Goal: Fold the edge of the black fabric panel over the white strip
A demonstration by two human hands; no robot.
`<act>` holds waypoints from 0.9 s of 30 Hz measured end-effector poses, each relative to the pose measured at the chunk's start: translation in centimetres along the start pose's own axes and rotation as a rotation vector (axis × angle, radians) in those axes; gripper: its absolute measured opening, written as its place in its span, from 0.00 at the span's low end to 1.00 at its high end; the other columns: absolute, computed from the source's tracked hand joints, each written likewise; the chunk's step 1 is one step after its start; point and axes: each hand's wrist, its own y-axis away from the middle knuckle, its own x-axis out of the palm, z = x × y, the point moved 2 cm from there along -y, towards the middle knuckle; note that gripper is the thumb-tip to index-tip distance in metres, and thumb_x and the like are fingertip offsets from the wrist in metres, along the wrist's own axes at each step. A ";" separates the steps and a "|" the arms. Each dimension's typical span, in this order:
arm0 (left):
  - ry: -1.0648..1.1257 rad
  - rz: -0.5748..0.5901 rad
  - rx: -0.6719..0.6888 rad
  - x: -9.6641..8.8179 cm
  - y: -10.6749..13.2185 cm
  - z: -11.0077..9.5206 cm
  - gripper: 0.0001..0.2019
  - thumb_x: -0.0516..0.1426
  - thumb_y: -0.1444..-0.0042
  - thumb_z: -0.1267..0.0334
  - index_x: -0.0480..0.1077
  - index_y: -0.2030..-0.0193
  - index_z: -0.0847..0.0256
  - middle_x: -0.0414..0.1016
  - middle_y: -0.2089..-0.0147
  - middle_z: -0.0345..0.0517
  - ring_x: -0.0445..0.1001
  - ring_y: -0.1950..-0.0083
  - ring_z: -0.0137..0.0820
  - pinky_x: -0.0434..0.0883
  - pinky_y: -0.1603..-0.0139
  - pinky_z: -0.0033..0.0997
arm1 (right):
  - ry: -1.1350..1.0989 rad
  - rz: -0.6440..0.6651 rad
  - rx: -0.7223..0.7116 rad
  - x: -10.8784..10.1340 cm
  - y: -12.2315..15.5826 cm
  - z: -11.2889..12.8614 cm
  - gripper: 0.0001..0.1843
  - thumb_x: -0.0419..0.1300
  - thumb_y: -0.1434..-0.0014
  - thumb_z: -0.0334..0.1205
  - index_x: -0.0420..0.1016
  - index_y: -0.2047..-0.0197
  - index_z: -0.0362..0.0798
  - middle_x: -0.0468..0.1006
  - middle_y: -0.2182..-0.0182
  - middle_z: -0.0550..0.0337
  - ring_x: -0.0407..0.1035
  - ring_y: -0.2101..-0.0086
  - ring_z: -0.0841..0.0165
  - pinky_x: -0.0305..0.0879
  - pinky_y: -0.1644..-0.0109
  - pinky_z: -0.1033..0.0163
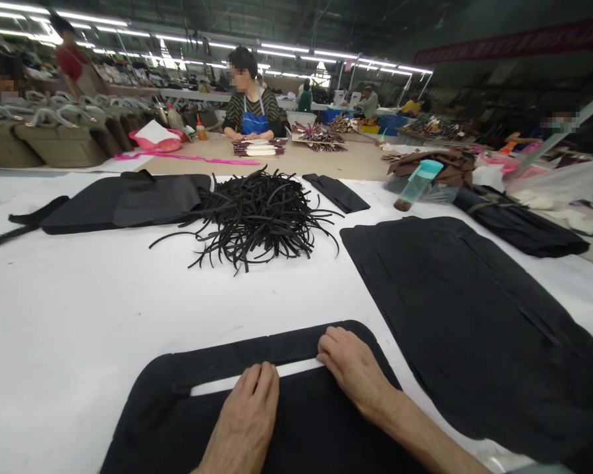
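Observation:
A black fabric panel (296, 428) with rounded corners lies on the white table right in front of me. A narrow white gap (217, 385) runs across it below a black strip (257, 352) along its top edge. My left hand (247, 421) rests flat on the panel, fingertips at the gap. My right hand (353, 368) lies on the panel to the right, its fingers curled down and pressing at the strip's right end. Neither hand holds anything that I can see.
A heap of black straps (259, 217) sits mid-table. A large black panel (474, 316) lies to the right, folded black fabric (128, 201) at back left, a teal-capped bottle (418, 184) at back right. A person in a blue apron (252, 105) works at the far table.

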 end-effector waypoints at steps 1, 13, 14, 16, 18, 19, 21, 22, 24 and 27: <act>-0.019 0.004 0.002 -0.2 -0.1 -0.1 0.25 0.49 0.51 0.79 0.66 0.45 0.69 0.70 0.49 0.53 0.66 0.48 0.42 0.68 0.46 0.38 | 0.021 0.024 0.033 -0.2 -0.2 0.2 0.08 0.53 0.38 0.31 0.69 0.68 0.48 0.71 0.67 0.61 0.62 0.65 0.67 0.55 0.60 0.63; -0.135 0.080 0.000 -1.3 -1.8 -1.8 0.26 0.51 0.46 0.72 0.59 0.39 0.58 0.69 0.57 0.51 0.68 0.58 0.41 0.69 0.55 0.44 | 0.082 0.272 0.206 -2.6 -3.1 1.2 0.11 0.53 0.44 0.28 0.77 0.69 0.44 0.79 0.70 0.50 0.73 0.65 0.61 0.57 0.66 0.64; -0.137 0.093 -0.008 -1.3 -2.0 -2.0 0.25 0.51 0.45 0.71 0.59 0.38 0.56 0.68 0.58 0.51 0.69 0.59 0.42 0.69 0.57 0.44 | 0.078 0.279 0.213 -2.7 -3.1 1.2 0.11 0.53 0.44 0.28 0.78 0.69 0.44 0.79 0.70 0.49 0.73 0.65 0.60 0.57 0.67 0.63; -0.159 0.129 -0.019 -1.3 -2.6 -2.3 0.25 0.50 0.42 0.69 0.57 0.37 0.52 0.69 0.59 0.52 0.69 0.61 0.42 0.69 0.62 0.43 | 0.069 0.286 0.227 -2.7 -3.2 1.2 0.11 0.53 0.46 0.28 0.78 0.69 0.43 0.79 0.69 0.48 0.73 0.64 0.60 0.56 0.67 0.63; -0.167 0.168 -0.032 -1.4 -3.2 -2.5 0.25 0.50 0.41 0.67 0.55 0.37 0.47 0.69 0.62 0.51 0.70 0.64 0.42 0.69 0.66 0.41 | 0.053 0.291 0.240 -2.5 -3.3 1.0 0.11 0.53 0.47 0.28 0.78 0.69 0.44 0.79 0.69 0.48 0.73 0.64 0.60 0.56 0.68 0.63; -0.157 0.184 -0.040 -1.5 -3.5 -2.5 0.24 0.50 0.40 0.65 0.54 0.37 0.44 0.69 0.64 0.50 0.70 0.65 0.42 0.68 0.68 0.40 | 0.041 0.294 0.245 -2.3 -3.3 0.8 0.11 0.54 0.47 0.28 0.78 0.70 0.45 0.79 0.69 0.49 0.73 0.65 0.60 0.55 0.68 0.63; -0.127 0.203 -0.050 -1.7 -4.1 -2.6 0.23 0.49 0.39 0.63 0.53 0.38 0.39 0.69 0.66 0.49 0.70 0.67 0.40 0.66 0.71 0.36 | 0.007 0.295 0.249 -2.0 -3.2 0.2 0.08 0.56 0.48 0.31 0.77 0.70 0.47 0.79 0.70 0.53 0.72 0.66 0.62 0.54 0.69 0.64; -0.123 0.211 -0.046 -1.7 -4.4 -2.6 0.23 0.48 0.38 0.63 0.53 0.38 0.37 0.69 0.67 0.48 0.71 0.68 0.40 0.65 0.73 0.34 | -0.011 0.288 0.250 -1.9 -3.0 -0.1 0.06 0.57 0.48 0.33 0.76 0.69 0.48 0.79 0.70 0.55 0.72 0.66 0.64 0.54 0.69 0.64; -0.157 0.233 -0.032 -1.8 -4.8 -2.8 0.25 0.48 0.38 0.64 0.50 0.37 0.35 0.69 0.68 0.49 0.71 0.69 0.40 0.64 0.75 0.33 | -0.038 0.265 0.261 -1.7 -2.7 -0.9 0.04 0.59 0.48 0.36 0.74 0.67 0.49 0.78 0.70 0.59 0.71 0.66 0.65 0.52 0.69 0.65; -0.263 0.283 -0.030 -1.5 -5.1 -3.2 0.29 0.46 0.39 0.68 0.43 0.36 0.33 0.70 0.69 0.50 0.72 0.70 0.42 0.64 0.75 0.34 | -0.058 0.238 0.293 -1.6 -2.0 -2.0 0.04 0.59 0.49 0.37 0.72 0.66 0.50 0.76 0.70 0.60 0.69 0.67 0.66 0.50 0.69 0.65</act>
